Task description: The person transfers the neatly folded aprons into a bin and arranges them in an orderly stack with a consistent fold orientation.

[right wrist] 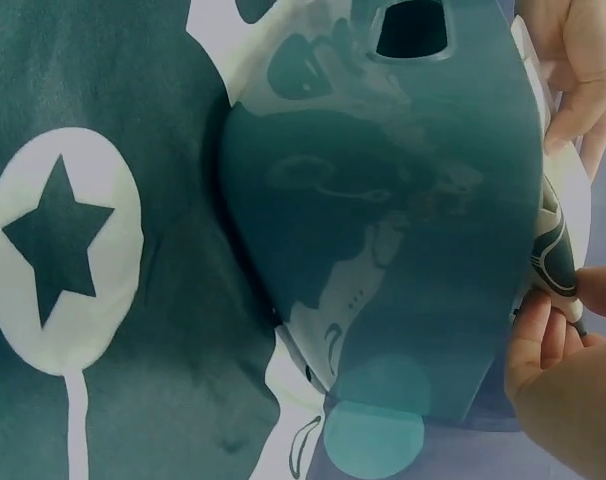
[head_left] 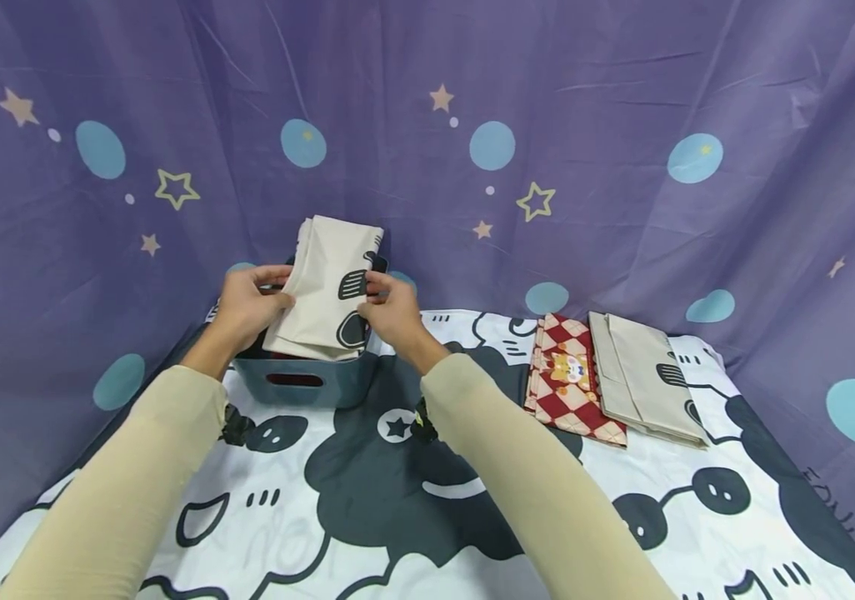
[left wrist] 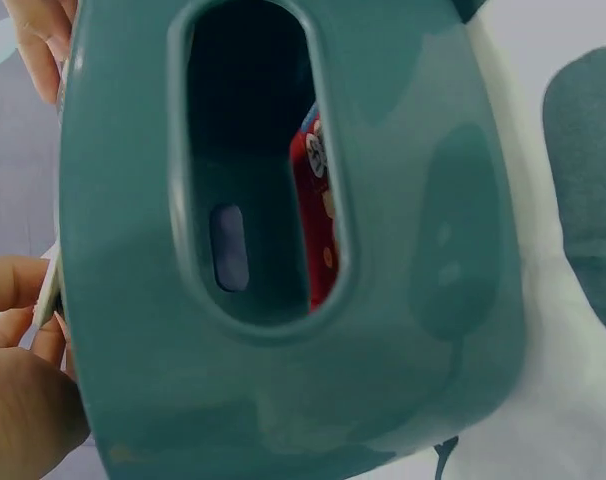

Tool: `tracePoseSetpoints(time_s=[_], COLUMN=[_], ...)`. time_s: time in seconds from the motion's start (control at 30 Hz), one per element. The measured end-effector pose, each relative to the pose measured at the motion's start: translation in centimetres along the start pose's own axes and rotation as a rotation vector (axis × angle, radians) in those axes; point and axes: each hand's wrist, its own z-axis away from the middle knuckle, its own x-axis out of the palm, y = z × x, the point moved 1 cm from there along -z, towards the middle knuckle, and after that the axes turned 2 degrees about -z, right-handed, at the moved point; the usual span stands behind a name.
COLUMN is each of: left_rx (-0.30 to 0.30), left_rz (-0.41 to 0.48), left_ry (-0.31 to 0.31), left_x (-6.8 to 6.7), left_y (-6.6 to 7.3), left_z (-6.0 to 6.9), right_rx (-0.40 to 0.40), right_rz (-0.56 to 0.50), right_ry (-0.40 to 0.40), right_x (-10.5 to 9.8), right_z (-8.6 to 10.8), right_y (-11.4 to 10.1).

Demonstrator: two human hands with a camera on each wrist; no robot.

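Note:
A folded cream cloth (head_left: 326, 287) with dark prints is held tilted over a teal plastic bin (head_left: 337, 390). My left hand (head_left: 246, 307) pinches its left edge between thumb and fingers. On the opposite edge, my right hand (head_left: 399, 318) has the same kind of pinch, and the right wrist view shows its thumb and fingers (right wrist: 528, 345) on the fabric beside the bin's rim. Something red with a cartoon print (left wrist: 313, 230) shows inside the bin through its handle slot. Most of the bin's inside is hidden by the cream cloth.
To the right lie a folded red-and-cream checked cloth (head_left: 566, 379) with a cartoon animal and a folded beige cloth (head_left: 645, 375) touching it. A black-and-white cartoon cover (head_left: 285, 492) lies beneath everything. Behind hangs a purple curtain (head_left: 397, 108) with stars and dots.

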Motion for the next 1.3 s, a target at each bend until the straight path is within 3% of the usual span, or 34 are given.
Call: tracePoseSetpoints(time_s=[0.3, 0.77, 0.9, 1.07, 1.3], left_rx=[-0.006, -0.018, -0.037, -0.009, 0.009], left_rz=[-0.021, -0.024, -0.114, -0.263, -0.26], left_ry=[-0.002, -0.006, -0.035, -0.039, -0.042], left_x=[0.2, 0.3, 0.0, -0.5, -0.5], left_y=[-1.0, -1.0, -1.1, -1.4, -1.6], left_z=[0.0, 0.1, 0.2, 0.3, 0.6], right_rx=[0.027, 0.031, 0.033, 0.042, 0.041], right_rz=[-0.013, -0.01, 0.005, 0.035, 0.02], right_ry=[-0.01, -0.009, -0.013, -0.018, -0.021], right_x=[0.1, 0.2, 0.1, -0.1, -0.2], right_z=[-0.2, -0.2, -0.3, -0.3, -0.1], right_y=[0.8, 0.7, 0.7, 0.6, 0.5])
